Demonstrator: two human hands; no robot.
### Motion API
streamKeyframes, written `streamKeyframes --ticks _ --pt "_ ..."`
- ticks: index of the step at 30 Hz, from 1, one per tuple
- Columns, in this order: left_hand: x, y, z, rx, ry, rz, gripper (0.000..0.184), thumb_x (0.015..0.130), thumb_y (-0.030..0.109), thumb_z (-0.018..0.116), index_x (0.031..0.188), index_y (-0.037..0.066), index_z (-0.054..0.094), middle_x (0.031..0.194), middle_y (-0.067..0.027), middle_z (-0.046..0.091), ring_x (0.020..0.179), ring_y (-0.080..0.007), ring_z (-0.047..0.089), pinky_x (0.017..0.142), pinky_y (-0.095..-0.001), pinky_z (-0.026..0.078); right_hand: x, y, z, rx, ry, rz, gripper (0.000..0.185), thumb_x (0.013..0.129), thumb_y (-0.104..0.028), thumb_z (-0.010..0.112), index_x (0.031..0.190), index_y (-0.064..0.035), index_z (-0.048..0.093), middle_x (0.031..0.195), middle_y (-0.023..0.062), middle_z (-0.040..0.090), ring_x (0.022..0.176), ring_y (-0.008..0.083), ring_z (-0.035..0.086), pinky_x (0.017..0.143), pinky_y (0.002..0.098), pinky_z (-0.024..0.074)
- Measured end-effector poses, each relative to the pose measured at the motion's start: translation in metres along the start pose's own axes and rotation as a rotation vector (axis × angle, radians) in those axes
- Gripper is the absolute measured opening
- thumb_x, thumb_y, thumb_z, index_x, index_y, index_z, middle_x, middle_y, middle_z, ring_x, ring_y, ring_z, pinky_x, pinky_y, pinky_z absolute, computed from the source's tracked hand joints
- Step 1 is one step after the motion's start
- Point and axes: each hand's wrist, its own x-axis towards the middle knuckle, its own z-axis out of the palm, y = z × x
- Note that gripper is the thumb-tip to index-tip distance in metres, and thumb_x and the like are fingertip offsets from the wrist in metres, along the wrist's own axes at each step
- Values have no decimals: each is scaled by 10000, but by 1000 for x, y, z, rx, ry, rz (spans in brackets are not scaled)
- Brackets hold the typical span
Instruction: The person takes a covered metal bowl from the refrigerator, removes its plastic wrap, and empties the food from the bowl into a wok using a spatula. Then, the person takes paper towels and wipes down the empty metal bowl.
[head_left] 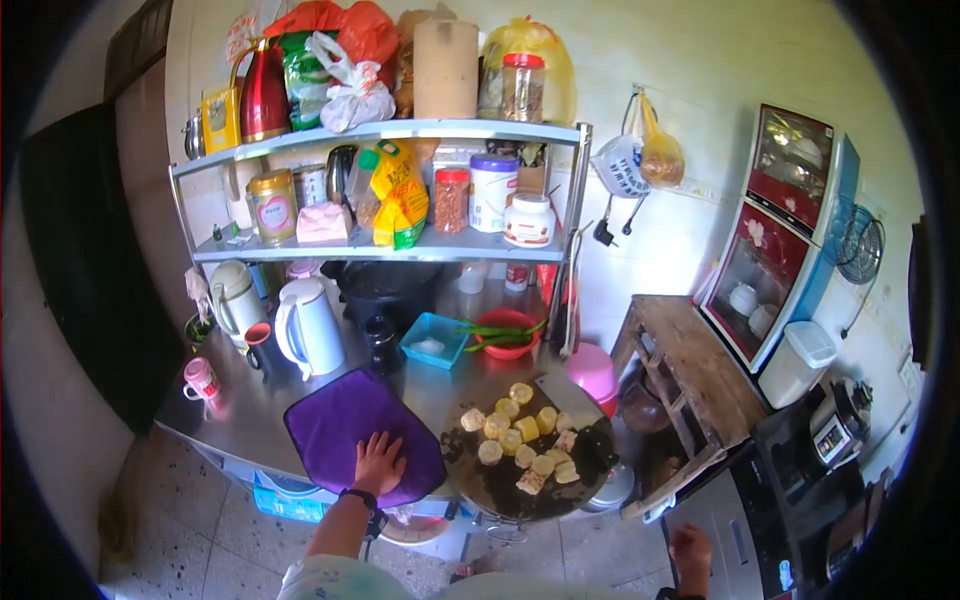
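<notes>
My left hand lies flat with fingers spread on a purple cloth, which is spread over the steel counter and reaches its front edge. Right of the cloth is a round, dark cutting board. Cut pieces of corn lie scattered across it, and a cleaver rests near its upper right. My right hand is apart from the board, low at the right beside a dark cabinet. Its fingers look curled in, with nothing visible in them.
A light-blue kettle, a pink cup, a blue basket and a red bowl with green peppers stand behind. Above is a loaded two-tier shelf. A wooden stand is at the right.
</notes>
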Motion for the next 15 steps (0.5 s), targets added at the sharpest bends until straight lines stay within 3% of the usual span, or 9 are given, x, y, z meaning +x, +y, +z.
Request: streamKeyframes --ticks 2,3,10,12,15 --pt "4 1 -1 31 -25 7 491 822 374 386 1275 185 379 1365 -109 281 1276 -285 216 1024 -510 133 -16 -9 -4 124 71 -146 219 749 -93 522 942 2 485 693 116 535 544 214 512 424 316 425" --pt "4 2 -1 38 -49 -5 495 825 377 381 1282 188 368 1370 -106 272 1280 -283 207 1025 -509 128 -1 0 -29 142 -3 -234 201 750 -132 524 917 -20 517 686 97 541 577 215 526 460 310 442" --pt "4 3 0 71 -77 -38 503 830 387 377 1294 195 352 1380 -94 260 1287 -276 195 1032 -499 114 -13 -26 6 213 130 -71 161 738 -117 525 885 -53 541 694 73 550 615 214 532 525 320 456" --pt "4 5 -4 63 -85 -44 502 829 387 380 1291 193 355 1378 -94 263 1284 -275 200 1031 -498 116 -3 -23 11 225 89 -57 266 742 -94 462 998 -22 453 718 117 557 594 229 539 475 341 447" --pt "3 5 -2 44 -72 -43 501 828 392 375 1285 188 363 1374 -98 269 1280 -279 205 1028 -499 120 6 -18 16 145 -49 -27 294 738 -73 456 1027 -21 440 739 117 552 603 228 535 487 342 446"
